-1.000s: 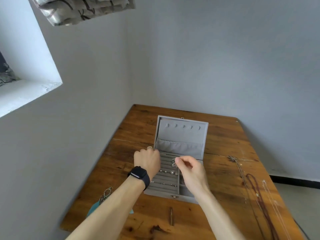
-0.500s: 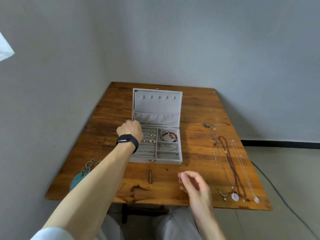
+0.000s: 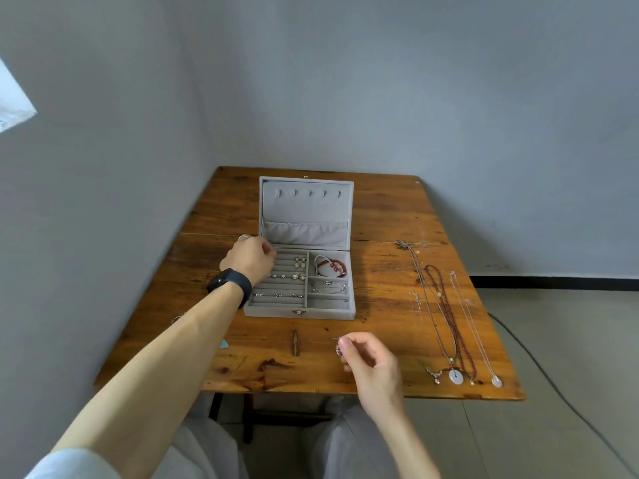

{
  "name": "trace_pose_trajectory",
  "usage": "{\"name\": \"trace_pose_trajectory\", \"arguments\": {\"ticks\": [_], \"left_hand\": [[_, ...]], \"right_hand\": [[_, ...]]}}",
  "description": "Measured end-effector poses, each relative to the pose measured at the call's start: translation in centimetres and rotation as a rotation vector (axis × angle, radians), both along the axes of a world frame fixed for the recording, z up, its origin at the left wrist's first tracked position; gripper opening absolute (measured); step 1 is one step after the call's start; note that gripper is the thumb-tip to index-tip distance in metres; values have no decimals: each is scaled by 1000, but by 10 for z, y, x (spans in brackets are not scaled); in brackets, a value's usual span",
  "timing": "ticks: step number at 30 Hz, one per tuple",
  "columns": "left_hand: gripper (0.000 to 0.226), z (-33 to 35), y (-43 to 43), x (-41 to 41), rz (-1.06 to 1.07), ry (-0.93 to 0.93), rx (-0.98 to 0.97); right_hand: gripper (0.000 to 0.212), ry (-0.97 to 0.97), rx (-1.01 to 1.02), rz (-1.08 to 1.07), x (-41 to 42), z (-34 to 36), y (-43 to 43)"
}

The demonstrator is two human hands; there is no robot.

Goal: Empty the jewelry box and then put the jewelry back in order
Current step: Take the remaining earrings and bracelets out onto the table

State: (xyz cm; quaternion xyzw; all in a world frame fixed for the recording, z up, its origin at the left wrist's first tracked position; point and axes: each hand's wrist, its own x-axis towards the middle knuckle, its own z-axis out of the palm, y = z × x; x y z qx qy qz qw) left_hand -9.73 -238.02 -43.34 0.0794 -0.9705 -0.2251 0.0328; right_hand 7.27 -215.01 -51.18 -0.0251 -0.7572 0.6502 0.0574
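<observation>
On wooden table (image 3: 380,209), open grey jewelry box (image 3: 304,209) sits centre; emptying looks approx. half done: necklaces (image 3: 446,305) lie at right, earrings (image 3: 300,267), red bracelet (image 3: 331,266) & bangle (image 3: 328,286) sit inside; right hand (image 3: 370,364) pinches small earring (image 3: 339,350) near front edge; left hand (image 3: 250,259) curled at box's left wall (grip: can't tell).

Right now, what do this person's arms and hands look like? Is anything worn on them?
Both forearms are bare. The left hand has a silver-looking ring on one finger, and a black smartwatch with a black band sits on that wrist. A pale sleeve shows only at the upper left arm. The right hand and its wrist wear nothing that I can see.
</observation>
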Motion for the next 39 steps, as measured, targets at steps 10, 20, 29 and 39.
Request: {"name": "trace_pose_trajectory", "arguments": {"ticks": [10, 20, 29, 39], "left_hand": [[12, -19, -18, 101, 117, 156, 645], [12, -42, -34, 140, 69, -126, 455], [21, -41, -27, 113, 198, -147, 333], [16, -40, -27, 104, 221, -165, 312]], "right_hand": [[6, -8, 187, 74, -8, 13, -23], [11, -69, 484, 153, -21, 18, -76], [20, -139, 687, 26, -35, 24, -107], [23, -190, 715, -58, -42, 21, -115]]}}
